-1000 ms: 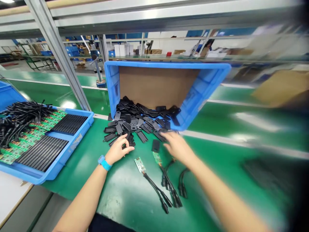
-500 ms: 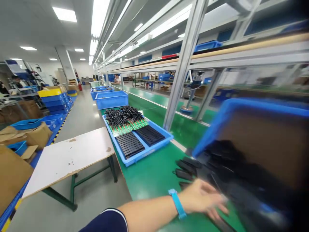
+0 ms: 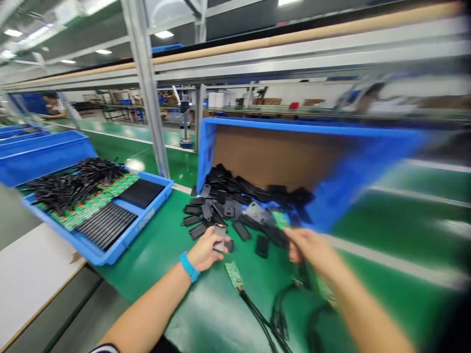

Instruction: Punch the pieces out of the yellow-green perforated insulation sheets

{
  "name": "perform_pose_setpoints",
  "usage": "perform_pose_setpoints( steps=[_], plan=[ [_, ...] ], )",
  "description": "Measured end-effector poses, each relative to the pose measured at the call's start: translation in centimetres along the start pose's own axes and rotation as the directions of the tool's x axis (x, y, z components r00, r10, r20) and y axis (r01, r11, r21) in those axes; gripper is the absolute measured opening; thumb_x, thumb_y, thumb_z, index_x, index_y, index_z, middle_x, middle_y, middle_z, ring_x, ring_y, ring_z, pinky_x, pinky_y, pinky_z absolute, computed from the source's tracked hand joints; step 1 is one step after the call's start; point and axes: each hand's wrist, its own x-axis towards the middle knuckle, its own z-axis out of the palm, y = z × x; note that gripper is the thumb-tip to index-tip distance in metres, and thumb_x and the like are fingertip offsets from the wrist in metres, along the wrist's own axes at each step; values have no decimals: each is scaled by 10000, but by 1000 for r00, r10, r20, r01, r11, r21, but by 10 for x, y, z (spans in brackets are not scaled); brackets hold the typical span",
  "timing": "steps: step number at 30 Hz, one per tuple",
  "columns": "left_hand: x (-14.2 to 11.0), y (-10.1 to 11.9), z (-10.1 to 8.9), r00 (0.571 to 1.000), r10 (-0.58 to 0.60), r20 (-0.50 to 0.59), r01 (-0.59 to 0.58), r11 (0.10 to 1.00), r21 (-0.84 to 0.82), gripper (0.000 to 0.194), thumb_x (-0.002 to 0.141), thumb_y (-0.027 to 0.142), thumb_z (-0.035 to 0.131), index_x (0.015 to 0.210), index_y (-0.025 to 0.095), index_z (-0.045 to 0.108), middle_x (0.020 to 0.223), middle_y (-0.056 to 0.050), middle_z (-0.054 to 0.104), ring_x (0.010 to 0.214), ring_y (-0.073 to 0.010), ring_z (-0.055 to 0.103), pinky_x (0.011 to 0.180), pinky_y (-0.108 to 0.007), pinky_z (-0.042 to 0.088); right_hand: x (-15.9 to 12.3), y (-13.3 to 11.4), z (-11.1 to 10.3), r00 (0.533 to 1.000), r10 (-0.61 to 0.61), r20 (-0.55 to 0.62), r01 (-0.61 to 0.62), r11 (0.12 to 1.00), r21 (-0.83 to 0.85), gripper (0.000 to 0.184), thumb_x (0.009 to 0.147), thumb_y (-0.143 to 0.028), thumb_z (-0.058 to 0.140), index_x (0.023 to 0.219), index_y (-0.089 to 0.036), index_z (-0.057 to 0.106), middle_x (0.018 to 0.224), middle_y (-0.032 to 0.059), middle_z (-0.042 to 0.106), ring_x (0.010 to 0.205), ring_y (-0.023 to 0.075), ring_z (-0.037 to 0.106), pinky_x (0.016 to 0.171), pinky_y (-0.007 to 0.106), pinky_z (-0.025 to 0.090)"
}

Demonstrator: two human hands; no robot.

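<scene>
My left hand [image 3: 206, 252], with a blue band at the wrist, holds a small grey plastic case half [image 3: 220, 237] between thumb and fingers. My right hand [image 3: 307, 247] is smeared by motion; its fingers are closed on a green circuit board [image 3: 280, 219], whose end sticks out beyond them. Between the hands, a second circuit board [image 3: 233, 274] lies on the green bench, with black cables [image 3: 259, 318] running toward me. Loose black case parts [image 3: 211, 208] are heaped beyond my hands.
A tipped blue bin [image 3: 312, 128] opens toward me, spilling the case parts. On the left, a blue tray [image 3: 147, 218] holds rows of black parts, circuit boards and black cables. A metal post [image 3: 147, 93] rises behind it. A white table [image 3: 33, 279] stands at lower left.
My view has swung right, bringing the bin to the middle. My left hand now holds a case half, and my right hand has come into view with a circuit board.
</scene>
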Motion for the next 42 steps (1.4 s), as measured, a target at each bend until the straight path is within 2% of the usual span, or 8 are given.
perform_pose_setpoints(
  steps=[2, 5, 9, 13, 19, 27, 31, 42],
  plan=[
    [-1, -4, 3, 999, 17, 33, -19, 998, 67, 490, 657, 251, 643, 1099, 212, 435, 923, 2, 558, 572, -45, 560, 421, -141, 362, -17, -1, -9, 999, 50, 5, -50, 996, 75, 404, 695, -572, 626, 663, -195, 487, 455, -77, 453, 337, 84, 416, 371, 243, 393],
    [-4, -11, 7, 998, 60, 29, -63, 988, 141, 446, 604, 193, 707, 1007, 156, 519, 830, -5, 594, 582, -78, 575, 446, -169, 371, -44, 9, 5, 997, 80, 20, -82, 965, 250, 435, 638, -590, 657, 745, -194, 512, 497, -91, 443, 335, 53, 333, 327, 210, 311],
    [-2, -18, 11, 994, 100, -39, -95, 988, 119, 321, 580, 199, 754, 811, 123, 545, 595, 45, 549, 504, -41, 469, 436, -158, 283, -71, 36, 21, 985, 146, 89, -171, 886, 432, 440, 641, -507, 710, 888, -159, 604, 569, -52, 531, 456, 74, 457, 456, 226, 417],
    [-1, -15, 11, 998, 60, 4, -59, 997, -40, 307, 621, 289, 750, 784, 122, 550, 749, -7, 604, 643, -62, 539, 597, -180, 418, -70, 44, 18, 963, 229, 142, -269, 799, 538, 435, 599, -406, 780, 937, -163, 652, 641, -29, 605, 535, 91, 529, 592, 256, 507],
    [-5, -16, 14, 992, -55, 117, 80, 970, -229, 273, 785, 323, 602, 955, 167, 455, 964, -76, 628, 844, -185, 637, 822, -453, 487, -48, 33, 15, 936, 338, 94, -316, 693, 648, 412, 401, -390, 866, 657, -164, 636, 529, -51, 572, 451, 70, 505, 566, 249, 539],
    [-11, -20, 24, 961, -57, 270, 141, 943, -300, 357, 702, 162, 492, 1053, 155, 428, 964, -99, 641, 860, -225, 654, 862, -422, 451, -85, 35, 36, 970, 181, 160, -208, 963, 171, 380, 709, -548, 613, 738, -174, 553, 374, -19, 553, 366, 108, 490, 425, 216, 361],
    [-16, -16, 24, 948, 3, 319, 81, 965, -248, 524, 653, 119, 501, 1158, 178, 377, 977, -78, 643, 854, -236, 655, 849, -435, 438, -85, 36, 42, 963, 161, 215, -184, 978, 94, 427, 701, -594, 583, 785, -177, 545, 379, -30, 544, 373, 113, 479, 447, 229, 356],
    [-19, -19, 28, 961, -9, 275, 42, 993, -114, 587, 700, 245, 655, 1212, 171, 379, 1135, -156, 605, 796, -179, 644, 767, -372, 481, -88, 26, 48, 962, 186, 201, -204, 976, 74, 388, 715, -561, 577, 784, -182, 536, 356, -45, 512, 353, 103, 438, 448, 230, 349]
  ],
)
